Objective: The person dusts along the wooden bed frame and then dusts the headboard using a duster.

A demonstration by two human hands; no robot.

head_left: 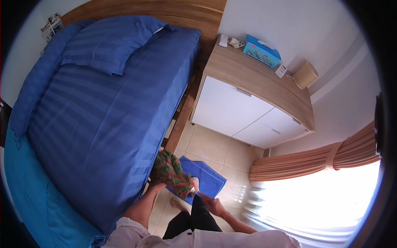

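A feather duster (175,173) with green and red bushy plumes lies across the gap between the bed and my legs. My right hand (212,205) is closed around its handle, low in the view. Beside the bed's edge, my left hand (157,184) is at the plumes, its fingers largely hidden, so I cannot tell whether it grips them. Under the duster, a blue mat (204,175) lies on the tiled floor close to my feet.
A bed with a blue striped sheet (99,107) fills the left side. A white cabinet (227,107) with a wooden top carries a blue tissue box (261,51) and a tan cylinder (305,75). Brown curtains (297,159) hang by a bright window at right.
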